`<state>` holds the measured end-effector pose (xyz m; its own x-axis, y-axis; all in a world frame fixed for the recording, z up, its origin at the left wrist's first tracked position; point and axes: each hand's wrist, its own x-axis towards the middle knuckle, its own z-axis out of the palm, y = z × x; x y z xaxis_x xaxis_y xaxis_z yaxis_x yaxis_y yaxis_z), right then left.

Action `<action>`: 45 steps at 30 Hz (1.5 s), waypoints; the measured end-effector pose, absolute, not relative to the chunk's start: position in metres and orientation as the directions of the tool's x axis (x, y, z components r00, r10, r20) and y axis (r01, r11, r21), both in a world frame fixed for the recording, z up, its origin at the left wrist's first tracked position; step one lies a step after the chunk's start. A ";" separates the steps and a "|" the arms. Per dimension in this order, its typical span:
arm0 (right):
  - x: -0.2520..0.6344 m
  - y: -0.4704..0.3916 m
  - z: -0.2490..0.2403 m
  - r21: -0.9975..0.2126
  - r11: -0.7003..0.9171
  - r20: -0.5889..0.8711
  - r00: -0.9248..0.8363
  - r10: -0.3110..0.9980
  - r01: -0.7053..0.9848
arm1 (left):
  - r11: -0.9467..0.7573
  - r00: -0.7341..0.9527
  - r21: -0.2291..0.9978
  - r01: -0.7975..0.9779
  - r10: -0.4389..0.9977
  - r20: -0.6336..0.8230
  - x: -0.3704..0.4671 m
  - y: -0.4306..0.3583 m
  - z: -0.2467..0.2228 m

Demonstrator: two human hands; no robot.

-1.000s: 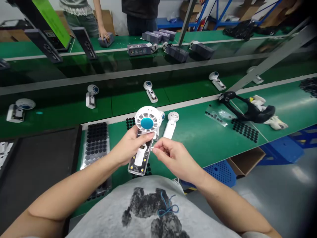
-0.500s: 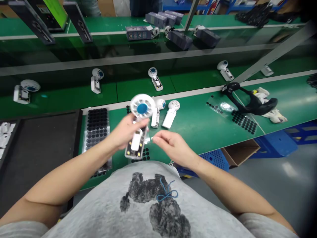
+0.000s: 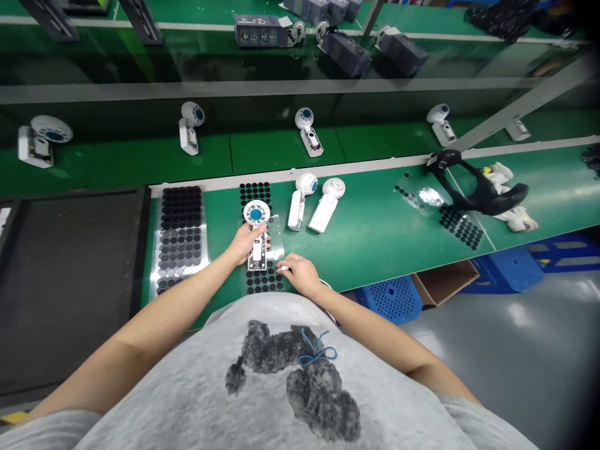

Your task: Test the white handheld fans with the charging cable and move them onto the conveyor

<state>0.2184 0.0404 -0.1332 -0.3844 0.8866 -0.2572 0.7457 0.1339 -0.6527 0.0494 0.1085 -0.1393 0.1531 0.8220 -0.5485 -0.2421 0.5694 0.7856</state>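
Note:
My left hand point(image 3: 246, 242) grips a handheld fan point(image 3: 257, 247) by its handle, the round head with its blue centre pointing away from me. The handle's inner side shows a white block and a circuit board. Right of it, my right hand point(image 3: 300, 274) is closed on a small white cable plug point(image 3: 284, 268), which points toward the handle but stays apart from it. A white cable point(image 3: 325, 285) shows by my right wrist. Under the held fan lies a sheet of black round pads point(image 3: 255, 191). Two more fans, a blue-centred one point(image 3: 296, 209) and one with a white grille point(image 3: 323, 212), lie to the right.
Another pad sheet point(image 3: 180, 237) and a black tray point(image 3: 70, 250) are at left. Several fans, one in the middle point(image 3: 311, 141), line the green belt behind. Boxes point(image 3: 262, 31) stand on the upper shelf. A black strap-like frame point(image 3: 469, 194) and gloves point(image 3: 518, 217) lie right.
My left hand has lowered the fan over the pad sheet, farther from the camera. My right hand has come down and a little left with the plug. The view has tilted downward.

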 end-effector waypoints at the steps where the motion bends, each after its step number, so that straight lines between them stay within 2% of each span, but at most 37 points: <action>1: 0.217 0.039 -0.132 -0.640 0.140 -0.265 -0.388 0.883 0.756 | 0.565 0.146 0.788 -0.245 0.825 -0.546 0.048 0.108 -0.140; 7: 0.211 0.044 -0.125 -0.571 0.096 -0.319 -0.328 0.889 0.815 | 0.539 0.112 0.802 -0.258 0.841 -0.530 0.048 0.108 -0.139; 11: 0.209 0.046 -0.128 -0.594 0.060 -0.320 -0.305 0.897 0.802 | 0.539 0.107 0.802 -0.258 0.841 -0.531 0.048 0.108 -0.138; 15: 0.211 0.041 -0.122 -0.675 0.057 -0.270 -0.318 0.909 0.735 | 0.541 0.102 0.797 -0.270 0.839 -0.535 0.048 0.107 -0.139; 19: 0.222 0.045 -0.092 -0.765 0.009 -0.205 -0.257 0.944 0.644 | 0.553 0.132 0.780 -0.292 0.831 -0.540 0.048 0.109 -0.132; 22: 0.235 0.059 -0.049 -0.854 -0.052 -0.186 -0.211 0.960 0.518 | 0.555 0.184 0.765 -0.327 0.831 -0.525 0.047 0.110 -0.103; 24: 0.239 0.068 -0.015 -0.932 -0.087 -0.172 -0.217 0.961 0.351 | 0.572 0.244 0.742 -0.351 0.820 -0.517 0.048 0.109 -0.070; 27: 0.238 0.074 0.032 -0.981 -0.028 -0.080 -0.269 0.960 0.192 | 0.584 0.370 0.706 -0.401 0.808 -0.458 0.052 0.100 -0.013; 31: 0.228 0.067 0.066 -0.986 0.084 0.026 -0.364 0.931 0.143 | 0.530 0.441 0.705 -0.472 0.834 -0.332 0.061 0.085 0.039; 38: 0.226 0.058 0.074 -0.938 0.253 0.159 -0.353 0.922 0.238 | 0.581 0.432 0.619 -0.528 0.812 -0.393 0.068 0.073 0.056; 42: 0.225 0.056 0.079 -0.895 0.321 0.208 -0.345 0.915 0.311 | 0.547 0.416 0.613 -0.570 0.836 -0.359 0.069 0.069 0.060; 45: 0.224 0.054 0.082 -0.854 0.371 0.240 -0.356 0.903 0.364 | 0.551 0.391 0.605 -0.575 0.835 -0.388 0.070 0.067 0.062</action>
